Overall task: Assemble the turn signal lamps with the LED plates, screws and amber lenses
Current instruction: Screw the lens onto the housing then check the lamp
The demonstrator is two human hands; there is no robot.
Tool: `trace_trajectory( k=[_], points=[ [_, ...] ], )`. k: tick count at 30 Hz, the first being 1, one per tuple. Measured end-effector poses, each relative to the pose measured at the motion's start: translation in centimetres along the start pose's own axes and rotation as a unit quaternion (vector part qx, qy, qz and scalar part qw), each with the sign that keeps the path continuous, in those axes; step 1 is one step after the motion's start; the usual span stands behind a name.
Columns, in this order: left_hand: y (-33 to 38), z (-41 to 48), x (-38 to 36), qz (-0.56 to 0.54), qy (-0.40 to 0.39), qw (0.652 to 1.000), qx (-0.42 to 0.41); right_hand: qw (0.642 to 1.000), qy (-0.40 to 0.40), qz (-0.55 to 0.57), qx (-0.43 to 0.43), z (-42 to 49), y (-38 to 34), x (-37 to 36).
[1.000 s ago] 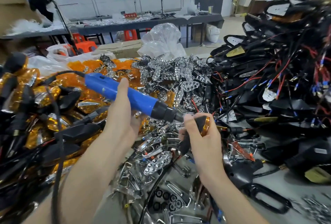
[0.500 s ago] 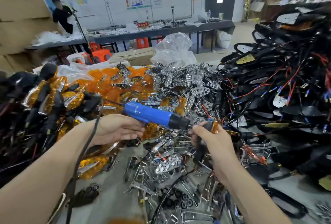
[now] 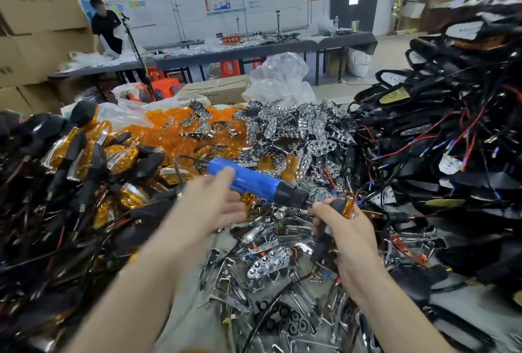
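Nearest us, the right hand (image 3: 348,235) is clenched round the turn signal lamp (image 3: 334,203), with the stem running down through the fist and the amber lens (image 3: 349,208) poking out on top, on the side away from the other hand. Just across, the left hand (image 3: 211,206) is at the blue screwdriver (image 3: 254,181), thumb over the barrel, too blurred to tell if it's gripping. That barrel slants down from the left hand straight to the lamp, so I reckon the next move runs along that line. Beyond both grips, loose amber lenses (image 3: 180,128) and LED plates (image 3: 282,124) are heaped.
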State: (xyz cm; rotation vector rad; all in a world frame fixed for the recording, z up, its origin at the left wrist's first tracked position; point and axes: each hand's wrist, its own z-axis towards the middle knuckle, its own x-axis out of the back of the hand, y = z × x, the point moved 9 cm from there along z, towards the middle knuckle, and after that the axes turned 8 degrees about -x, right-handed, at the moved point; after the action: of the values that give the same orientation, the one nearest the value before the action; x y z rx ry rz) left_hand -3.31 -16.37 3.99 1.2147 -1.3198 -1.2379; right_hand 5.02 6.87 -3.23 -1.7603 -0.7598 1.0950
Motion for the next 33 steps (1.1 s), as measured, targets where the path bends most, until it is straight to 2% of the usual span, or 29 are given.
trace_trajectory(
  k=[4,7,9,14,17,22,28,33],
  points=[
    [-2.7,-1.5,-5.1,-0.104,0.049,0.992,0.057,0.999,0.000,-0.017,0.034,-0.6,-0.6,-0.2],
    [-1.9,0.7,-5.0,-0.260,0.149,0.952,0.058,0.991,-0.005,-0.097,0.096,-1.3,-1.6,-0.8],
    [-1.8,1.7,-4.9,-0.327,0.172,0.928,0.056,0.981,-0.022,-0.133,0.140,-2.1,-2.2,-1.7],
    [-1.7,1.0,-4.1,-0.372,0.205,0.905,0.020,0.963,-0.051,-0.157,0.214,-3.0,-3.6,-2.8],
    [-2.2,0.5,-3.6,-0.359,0.234,0.904,0.002,0.948,-0.041,-0.207,0.238,-3.5,-3.7,-3.1],
    [-2.6,0.7,-3.5,-0.382,0.216,0.899,0.016,0.927,-0.056,-0.247,0.278,-3.8,-3.6,-3.5],
    [-2.7,1.1,-3.6,-0.368,0.181,0.911,0.045,0.874,-0.072,-0.309,0.368,-4.6,-3.9,-4.1],
    [-2.4,0.9,-3.1,-0.358,0.190,0.914,0.027,0.796,-0.056,-0.371,0.476,-6.1,-4.3,-5.0]
  ],
)
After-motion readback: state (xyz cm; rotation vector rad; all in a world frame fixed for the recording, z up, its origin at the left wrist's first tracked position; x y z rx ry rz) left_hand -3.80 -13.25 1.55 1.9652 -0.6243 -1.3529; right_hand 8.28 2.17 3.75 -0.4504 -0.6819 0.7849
